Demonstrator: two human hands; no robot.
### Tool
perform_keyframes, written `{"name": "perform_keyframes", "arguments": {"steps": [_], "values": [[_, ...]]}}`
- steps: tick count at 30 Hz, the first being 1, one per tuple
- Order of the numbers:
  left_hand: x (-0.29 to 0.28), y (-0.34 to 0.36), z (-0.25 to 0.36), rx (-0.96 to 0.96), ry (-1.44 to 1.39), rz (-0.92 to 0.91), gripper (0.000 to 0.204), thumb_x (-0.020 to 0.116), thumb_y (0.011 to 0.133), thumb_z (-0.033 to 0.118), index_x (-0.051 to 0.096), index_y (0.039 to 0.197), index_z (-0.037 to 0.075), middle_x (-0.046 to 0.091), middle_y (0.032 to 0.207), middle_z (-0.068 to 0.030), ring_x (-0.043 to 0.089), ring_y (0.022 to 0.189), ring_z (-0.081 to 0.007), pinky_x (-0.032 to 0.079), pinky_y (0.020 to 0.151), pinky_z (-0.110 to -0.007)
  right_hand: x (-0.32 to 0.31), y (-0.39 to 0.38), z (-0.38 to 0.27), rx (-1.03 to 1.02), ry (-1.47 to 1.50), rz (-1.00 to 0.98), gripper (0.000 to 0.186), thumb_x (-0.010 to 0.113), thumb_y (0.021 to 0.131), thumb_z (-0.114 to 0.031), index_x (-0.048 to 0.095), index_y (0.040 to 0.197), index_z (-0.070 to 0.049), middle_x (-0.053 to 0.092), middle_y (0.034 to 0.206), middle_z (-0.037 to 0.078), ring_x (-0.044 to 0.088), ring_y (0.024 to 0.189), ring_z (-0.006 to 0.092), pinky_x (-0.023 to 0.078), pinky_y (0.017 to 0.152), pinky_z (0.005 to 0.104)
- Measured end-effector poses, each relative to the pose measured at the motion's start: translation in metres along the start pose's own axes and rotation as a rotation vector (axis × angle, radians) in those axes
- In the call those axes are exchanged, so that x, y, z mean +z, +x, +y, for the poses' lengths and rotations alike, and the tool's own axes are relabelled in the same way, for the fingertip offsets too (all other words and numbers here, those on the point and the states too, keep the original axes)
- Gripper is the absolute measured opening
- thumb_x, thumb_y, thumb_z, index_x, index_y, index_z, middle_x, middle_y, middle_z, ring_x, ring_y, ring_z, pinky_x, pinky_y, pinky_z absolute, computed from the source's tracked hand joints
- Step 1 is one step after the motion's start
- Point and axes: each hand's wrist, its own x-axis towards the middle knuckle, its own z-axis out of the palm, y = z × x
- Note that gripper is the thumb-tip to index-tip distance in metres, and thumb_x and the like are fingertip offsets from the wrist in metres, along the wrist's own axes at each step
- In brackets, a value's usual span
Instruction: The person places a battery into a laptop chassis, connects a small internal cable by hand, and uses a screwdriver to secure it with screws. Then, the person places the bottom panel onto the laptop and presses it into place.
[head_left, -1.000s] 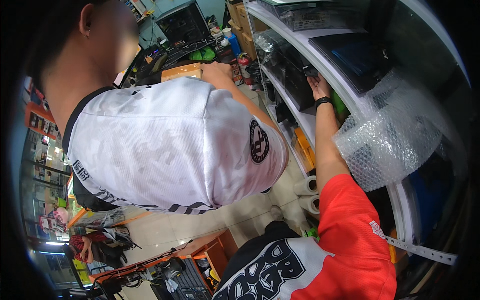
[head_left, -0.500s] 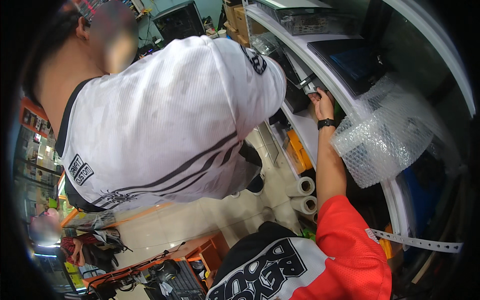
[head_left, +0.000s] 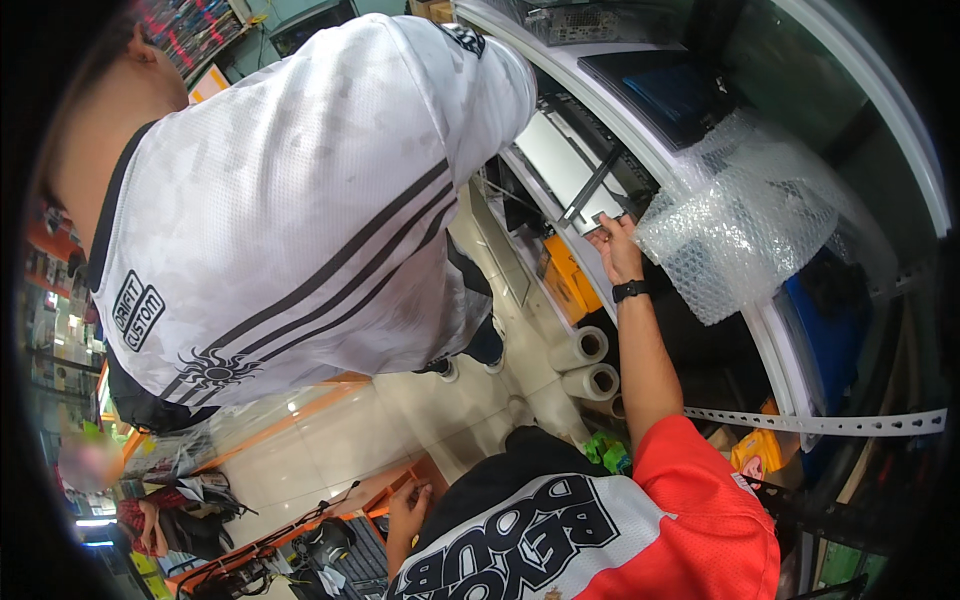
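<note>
My right hand (head_left: 613, 242), with a black watch at the wrist, reaches to a shelf and pinches the near end of a flat silver panel (head_left: 562, 160). A dark bar (head_left: 592, 185) lies slantwise across that panel. What exactly the panel belongs to cannot be made out. My left hand (head_left: 408, 507) is low beside an orange cabinet (head_left: 425, 474), fingers loosely apart, with nothing visible in it. Just right of my right hand, clear bubble wrap (head_left: 745, 215) drapes over the shelf edge.
A person in a white jersey (head_left: 290, 200) stands close on the left, an arm toward the shelf. A dark laptop-like slab (head_left: 655, 90) lies on the upper shelf. Below are a yellow box (head_left: 568, 278) and white rolls (head_left: 590, 382). A perforated metal strip (head_left: 820, 421) juts out right.
The silver panel now shows much more of its surface, with my right hand still at its end. My left hand has come into view. The whole view has shifted.
</note>
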Motion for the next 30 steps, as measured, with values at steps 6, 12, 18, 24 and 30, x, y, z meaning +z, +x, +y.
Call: {"name": "perform_keyframes", "arguments": {"steps": [6, 12, 18, 24, 30], "values": [[-0.008, 0.005, 0.018, 0.194, 0.088, 0.004, 0.025, 0.073, 0.097, 0.020, 0.075, 0.113, 0.000, 0.073, 0.086, -0.0082, 0.064, 0.073, -0.0135, 0.051, 0.066, -0.027, -0.001, -0.047, -0.005, 0.069, 0.001, -0.010, 0.019, 0.065, 0.099, -0.006, 0.056, 0.116, -0.005, 0.066, 0.102, 0.006, 0.064, 0.082, 0.0153, 0.058, 0.080, 0.0372], [-0.008, 0.006, 0.017, 0.212, 0.097, -0.016, 0.029, 0.072, 0.097, 0.024, 0.075, 0.114, 0.001, 0.073, 0.086, -0.0095, 0.064, 0.073, -0.0160, 0.050, 0.065, -0.030, -0.018, -0.078, -0.009, 0.078, 0.043, -0.102, 0.021, 0.065, 0.099, -0.007, 0.058, 0.119, -0.004, 0.063, 0.098, 0.001, 0.060, 0.077, 0.0087, 0.059, 0.078, 0.0313], [-0.008, 0.002, 0.022, 0.189, 0.115, -0.036, 0.031, 0.072, 0.096, 0.026, 0.076, 0.113, 0.001, 0.073, 0.088, -0.0102, 0.064, 0.075, -0.0175, 0.051, 0.067, -0.032, -0.019, -0.102, -0.026, 0.153, -0.070, -0.104, 0.031, 0.063, 0.101, -0.010, 0.058, 0.131, -0.003, 0.068, 0.109, 0.005, 0.067, 0.088, 0.0103, 0.060, 0.078, 0.0298], [0.005, 0.027, 0.023, 0.176, 0.030, -0.121, 0.034, 0.070, 0.100, 0.028, 0.073, 0.120, 0.002, 0.073, 0.105, -0.0111, 0.065, 0.088, -0.0178, 0.052, 0.079, -0.030, -0.046, -0.096, -0.026, 0.197, -0.079, -0.210, 0.033, 0.062, 0.100, -0.009, 0.058, 0.132, -0.002, 0.070, 0.112, 0.006, 0.069, 0.093, 0.0122, 0.062, 0.080, 0.0312], [0.044, 0.102, 0.111, 0.227, -0.207, -0.200, 0.048, 0.064, 0.104, 0.034, 0.061, 0.137, 0.000, 0.068, 0.130, -0.0127, 0.063, 0.118, -0.0209, 0.048, 0.100, -0.034, -0.047, -0.103, -0.026, 0.273, -0.105, -0.263, 0.037, 0.061, 0.100, -0.009, 0.056, 0.135, 0.001, 0.070, 0.118, 0.009, 0.072, 0.103, 0.0165, 0.062, 0.087, 0.0345]]}}
